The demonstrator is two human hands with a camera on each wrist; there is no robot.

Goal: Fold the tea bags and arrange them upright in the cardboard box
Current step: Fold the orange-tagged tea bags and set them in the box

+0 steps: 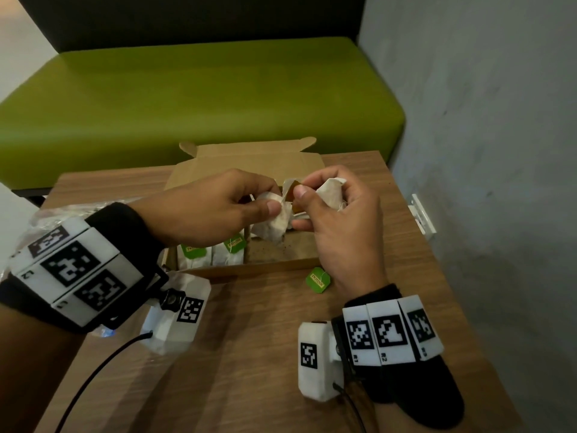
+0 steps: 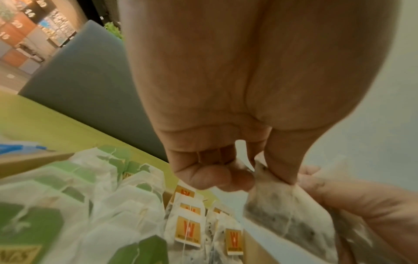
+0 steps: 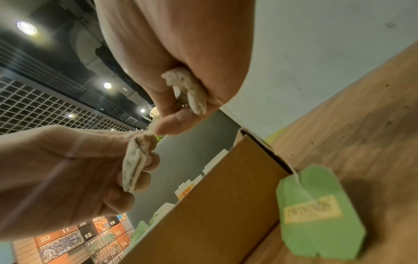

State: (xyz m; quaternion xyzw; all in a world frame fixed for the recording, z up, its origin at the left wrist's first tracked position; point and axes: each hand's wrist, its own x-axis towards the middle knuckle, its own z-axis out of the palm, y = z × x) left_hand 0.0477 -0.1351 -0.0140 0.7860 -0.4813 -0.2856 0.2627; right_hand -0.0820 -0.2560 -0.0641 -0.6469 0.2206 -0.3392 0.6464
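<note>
Left hand (image 1: 215, 207) pinches one end of a white paper tea bag (image 1: 278, 218) between thumb and fingers; right hand (image 1: 337, 220) pinches the other end, with a second crumpled white bag (image 1: 331, 190) tucked under its curled fingers. Both hands are above the open brown cardboard box (image 1: 249, 157), where green-tagged (image 2: 74, 171) and orange-tagged tea bags (image 2: 187, 230) stand upright. A loose green paper tag (image 1: 319, 279) lies on the wooden table (image 1: 249, 354) just beside the box's front wall.

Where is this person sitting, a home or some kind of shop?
Probably a shop or café corner, not a home. A small wooden table faces a green padded bench, and behind it the right wrist view shows numbered display bins under a grid ceiling.
</note>
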